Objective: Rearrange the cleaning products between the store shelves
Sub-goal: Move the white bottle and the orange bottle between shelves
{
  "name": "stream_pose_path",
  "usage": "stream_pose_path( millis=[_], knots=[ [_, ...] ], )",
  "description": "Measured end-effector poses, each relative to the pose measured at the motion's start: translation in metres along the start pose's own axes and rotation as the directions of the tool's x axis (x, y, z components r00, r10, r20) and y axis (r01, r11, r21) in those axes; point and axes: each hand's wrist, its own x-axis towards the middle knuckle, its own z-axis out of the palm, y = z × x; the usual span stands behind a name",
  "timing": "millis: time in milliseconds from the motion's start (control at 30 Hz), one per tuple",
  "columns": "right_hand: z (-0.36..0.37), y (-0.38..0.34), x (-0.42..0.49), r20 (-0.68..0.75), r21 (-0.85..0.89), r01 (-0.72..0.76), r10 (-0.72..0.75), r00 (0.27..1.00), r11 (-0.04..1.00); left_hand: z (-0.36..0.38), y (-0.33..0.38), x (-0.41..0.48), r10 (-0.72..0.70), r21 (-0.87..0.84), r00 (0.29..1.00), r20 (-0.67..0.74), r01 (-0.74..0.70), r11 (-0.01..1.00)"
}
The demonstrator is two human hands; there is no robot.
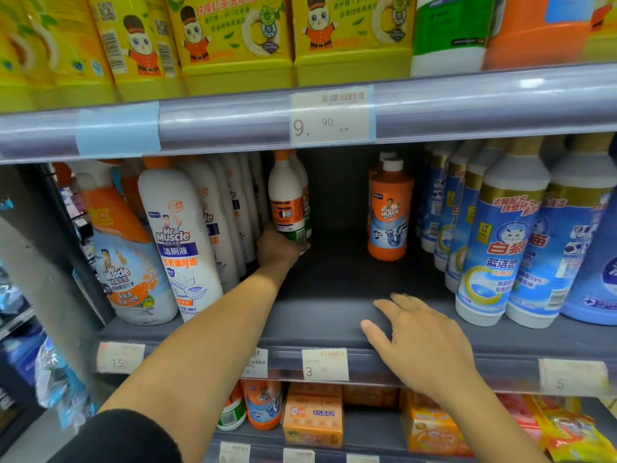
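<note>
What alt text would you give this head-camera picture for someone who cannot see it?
A person's left hand grips a white bottle deep on a grey store shelf, while the right hand is open at its front edge. Other cleaning bottles stand either side.

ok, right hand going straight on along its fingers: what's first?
Looks free: right hand points into the bare gap on the shelf between the white bottle and the orange Mr Muscle drain cleaner. Likely the back panel first, though depth is unclear.

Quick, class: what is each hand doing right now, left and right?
Left hand: grips the base of the white bottle.
Right hand: open, fingers spread at the shelf edge.
</note>
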Motion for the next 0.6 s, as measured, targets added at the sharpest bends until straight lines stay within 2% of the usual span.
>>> stream_pose_path(
  millis=[167,233,300,400,500,600],
  knots=[
    [0.0,-0.001,0.0,-0.015,-0.012,-0.016,0.016,1.0,1.0,-0.012,0.008,-0.02,-0.141,-0.025,0.977,0.159,0.147,0.989],
    [0.0,-0.001,0.0,-0.019,-0.002,-0.017,0.017,1.0,1.0,-0.02,0.014,-0.039,-0.141,-0.005,0.959,0.245,0.146,0.989],
    [0.001,-0.001,0.0,-0.016,0.014,-0.018,0.018,1.0,1.0,-0.03,0.018,-0.065,-0.137,0.099,0.938,0.318,0.11,0.989],
    [0.001,0.0,0.001,-0.007,0.031,-0.02,0.021,1.0,0.999,-0.049,0.021,-0.108,-0.02,0.287,0.912,0.409,-0.107,0.952],
    [-0.001,0.0,0.002,0.031,0.058,-0.02,0.018,0.999,0.998,-0.069,0.022,-0.15,0.211,0.255,0.84,0.5,-0.376,0.891],
    [-0.011,0.0,-0.002,0.086,0.08,-0.013,0.006,0.996,0.997,-0.081,0.017,-0.178,0.302,0.329,0.753,0.584,-0.56,0.761]
  ],
)
